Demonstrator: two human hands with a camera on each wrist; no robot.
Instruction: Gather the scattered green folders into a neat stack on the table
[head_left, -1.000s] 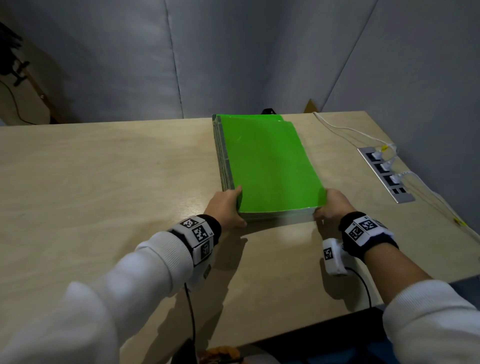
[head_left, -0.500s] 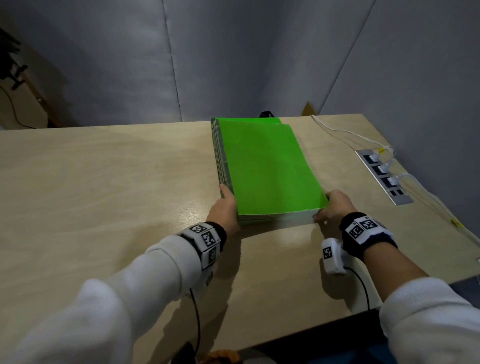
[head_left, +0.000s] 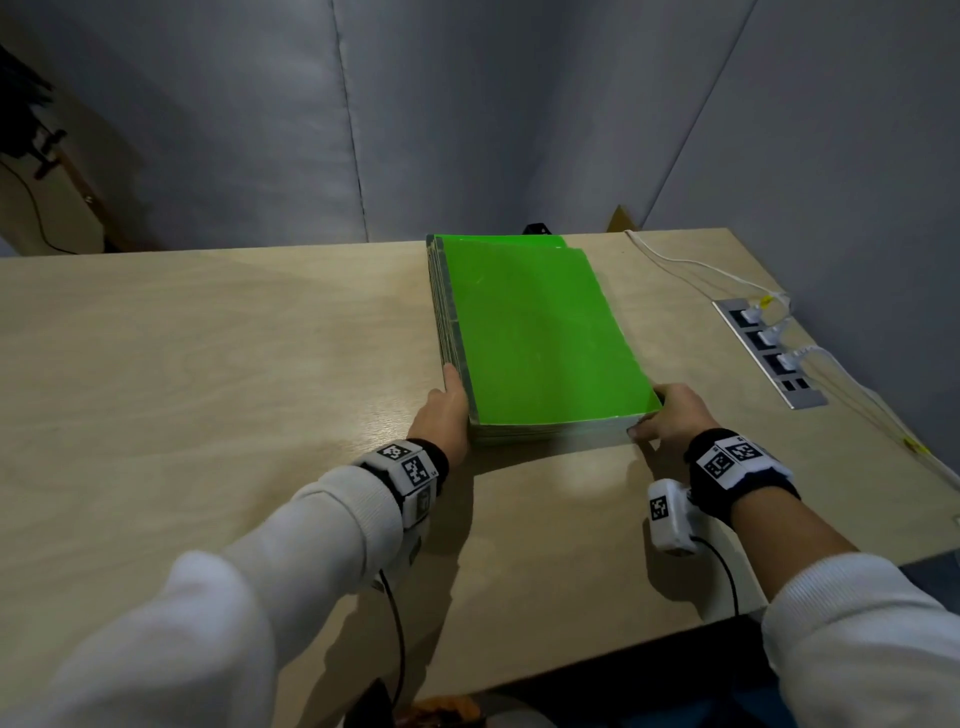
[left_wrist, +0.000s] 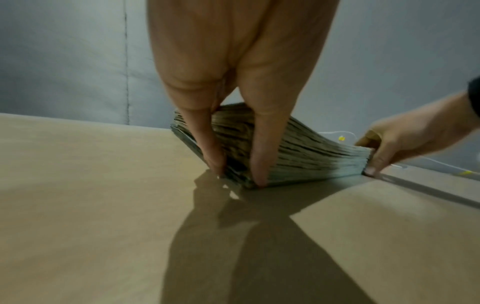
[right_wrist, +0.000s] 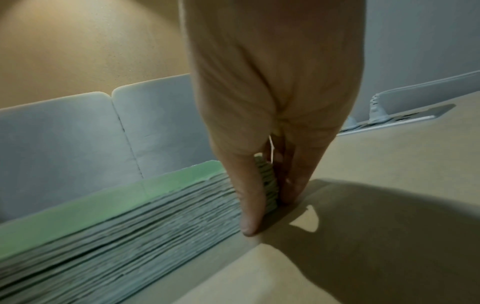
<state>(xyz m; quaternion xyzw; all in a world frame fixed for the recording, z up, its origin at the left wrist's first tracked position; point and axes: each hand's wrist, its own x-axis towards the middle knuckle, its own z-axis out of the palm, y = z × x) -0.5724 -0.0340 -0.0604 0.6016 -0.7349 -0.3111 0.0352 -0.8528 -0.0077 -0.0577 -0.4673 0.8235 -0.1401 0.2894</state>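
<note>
A thick stack of green folders (head_left: 540, 332) lies flat on the wooden table (head_left: 208, 364), right of centre, its long side running away from me. My left hand (head_left: 448, 410) lies against the stack's near left corner, straight fingers pressing its left side. In the left wrist view the left hand (left_wrist: 239, 178) has its fingertips (left_wrist: 218, 170) on the table against the layered edges (left_wrist: 311, 156). My right hand (head_left: 670, 415) brackets the near right corner. In the right wrist view the right hand (right_wrist: 269, 214) has its thumb on the near edge (right_wrist: 130, 236) and its fingers on the right side.
A silver power strip (head_left: 769, 353) with white plugs and cables (head_left: 691, 265) is set into the table to the right of the stack. Grey padded panels (head_left: 467, 130) close off the back and right. The table's front edge runs just below my wrists.
My left hand took its thumb off the top folder and slid forward along the stack's left side. The right hand stayed at the near right corner. The stack looks squarer.
</note>
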